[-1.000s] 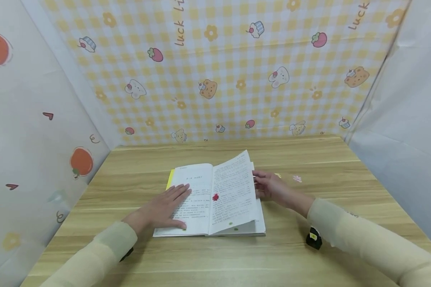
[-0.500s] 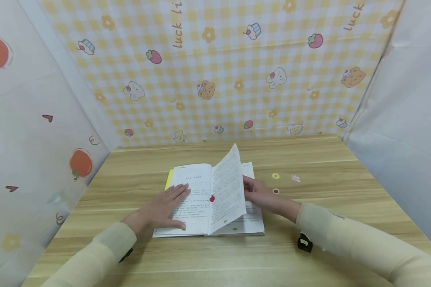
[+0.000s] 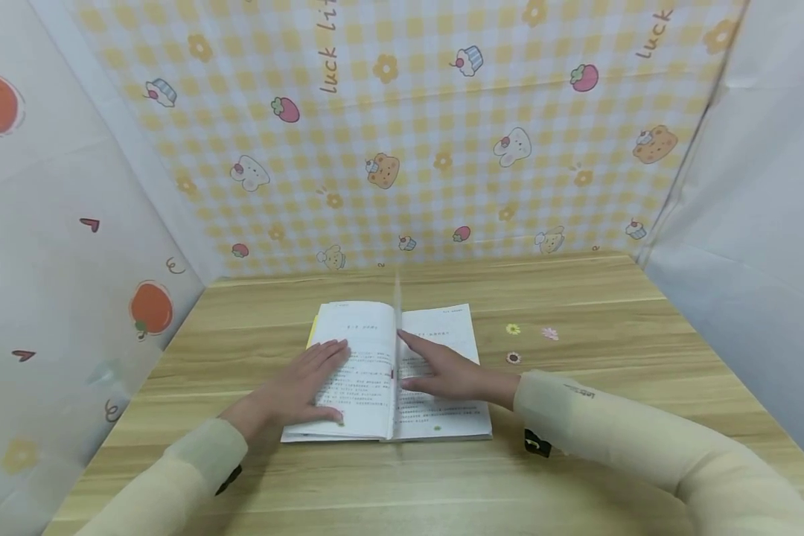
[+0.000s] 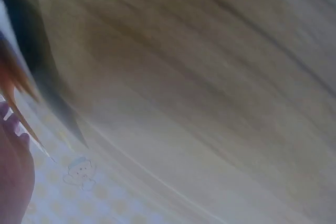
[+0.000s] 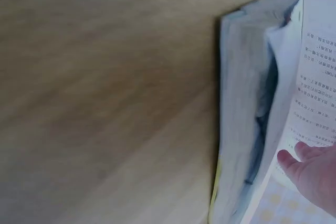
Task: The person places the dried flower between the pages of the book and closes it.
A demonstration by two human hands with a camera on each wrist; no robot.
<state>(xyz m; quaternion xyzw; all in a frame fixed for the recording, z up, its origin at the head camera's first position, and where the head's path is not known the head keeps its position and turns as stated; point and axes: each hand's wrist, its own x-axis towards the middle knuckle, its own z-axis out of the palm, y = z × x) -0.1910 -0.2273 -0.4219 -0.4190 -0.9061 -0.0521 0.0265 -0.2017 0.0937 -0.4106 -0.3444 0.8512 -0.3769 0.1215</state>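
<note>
An open book [image 3: 438,413] with printed pages lies on the wooden table, a yellow cover edge showing at its left. One page [image 3: 397,305] stands nearly upright along the middle, blurred and edge-on. My right hand [image 3: 449,372] touches the right side of that page with fingers extended. In the right wrist view, the right hand [image 5: 312,174] is against a printed page [image 5: 317,77]. My left hand [image 3: 295,391] rests spread on the left page, its thumb near the bottom edge. The left wrist view shows only part of the left hand [image 4: 13,171]. A red spot [image 3: 393,374] shows near the fold.
Right of the book, a yellow flower [image 3: 512,328], a pink flower [image 3: 550,333] and a dark-centred flower [image 3: 513,357], all small, lie on the table [image 3: 402,491]. A yellow checked cloth [image 3: 415,134] hangs behind. Pale walls stand on both sides.
My right hand has moved left from the book's right edge, bringing the page from a slant to nearly upright and uncovering the right page beneath. The left hand has stayed on the left page.
</note>
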